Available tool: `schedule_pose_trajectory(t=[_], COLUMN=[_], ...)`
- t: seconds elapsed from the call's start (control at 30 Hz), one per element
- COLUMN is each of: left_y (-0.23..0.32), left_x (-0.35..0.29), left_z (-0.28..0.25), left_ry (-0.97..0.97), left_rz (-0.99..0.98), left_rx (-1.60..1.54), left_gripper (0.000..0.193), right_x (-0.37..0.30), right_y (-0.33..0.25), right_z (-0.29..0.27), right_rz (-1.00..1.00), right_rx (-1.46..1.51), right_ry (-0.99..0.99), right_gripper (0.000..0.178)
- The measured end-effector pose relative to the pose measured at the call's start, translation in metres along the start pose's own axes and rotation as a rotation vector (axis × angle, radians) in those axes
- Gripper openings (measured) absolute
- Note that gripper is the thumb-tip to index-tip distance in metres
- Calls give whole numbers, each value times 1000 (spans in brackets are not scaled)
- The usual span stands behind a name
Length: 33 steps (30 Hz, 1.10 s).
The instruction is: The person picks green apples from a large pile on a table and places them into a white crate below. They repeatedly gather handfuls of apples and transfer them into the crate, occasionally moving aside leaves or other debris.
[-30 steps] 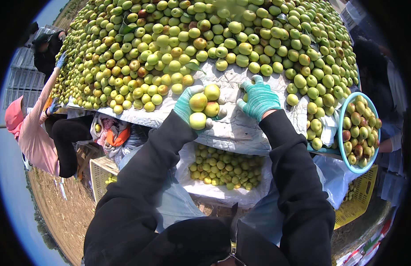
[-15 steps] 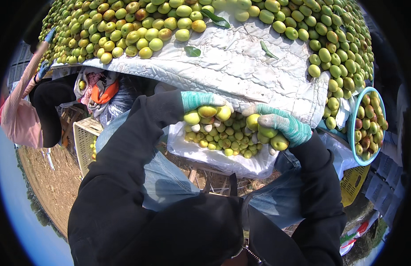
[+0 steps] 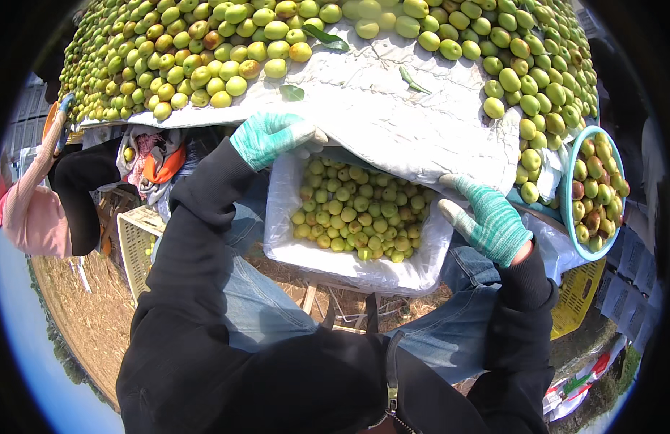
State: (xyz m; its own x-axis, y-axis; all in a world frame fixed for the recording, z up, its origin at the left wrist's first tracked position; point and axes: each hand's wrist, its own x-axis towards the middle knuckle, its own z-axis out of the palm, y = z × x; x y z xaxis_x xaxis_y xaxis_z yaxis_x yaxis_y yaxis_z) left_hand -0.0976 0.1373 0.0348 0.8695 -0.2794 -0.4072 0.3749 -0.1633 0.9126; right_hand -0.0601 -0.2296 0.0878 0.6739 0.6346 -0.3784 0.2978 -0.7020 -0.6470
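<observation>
Fruit, round and green-yellow, lies in the white plastic-lined crate mid-frame; I judge it firm, bruisable, best cupped by its sides. The teal-knit-gloved right hand has parted fingers; the matching left hand hides its grip.

Left grip loosely extended, right grip parted

Versus half a second ago: your left hand, then gripping fruit over the white-lined box, is now emptied and shifted left, near the box's upper left corner. Your right hand has also released its fruit and moved right, thumb and fingers apart. The gap between both hands is wider, so the heaped fruit in the box, partly covered earlier, now shows between them.
</observation>
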Motion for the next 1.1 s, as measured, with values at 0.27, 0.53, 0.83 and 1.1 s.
schedule_pose_trajectory(t=[0.27, 0.53, 0.83, 1.1], left_y=[85, 134, 100, 98], left_x=[148, 271, 266, 230], left_z=[-104, -47, 10, 69], left_ry=[765, 840, 549, 422], left_rz=[551, 82, 193, 635], left_rx=[604, 1205, 927, 835], left_gripper=[28, 76, 60, 44], right_x=[7, 21, 18, 34], right_y=[-12, 1, 2, 3], right_z=[4, 6, 7, 14], right_rz=[-168, -198, -217, -227], right_rx=[-228, -253, -244, -287], right_ry=[248, 187, 171, 164], right_gripper=[25, 25, 26, 24])
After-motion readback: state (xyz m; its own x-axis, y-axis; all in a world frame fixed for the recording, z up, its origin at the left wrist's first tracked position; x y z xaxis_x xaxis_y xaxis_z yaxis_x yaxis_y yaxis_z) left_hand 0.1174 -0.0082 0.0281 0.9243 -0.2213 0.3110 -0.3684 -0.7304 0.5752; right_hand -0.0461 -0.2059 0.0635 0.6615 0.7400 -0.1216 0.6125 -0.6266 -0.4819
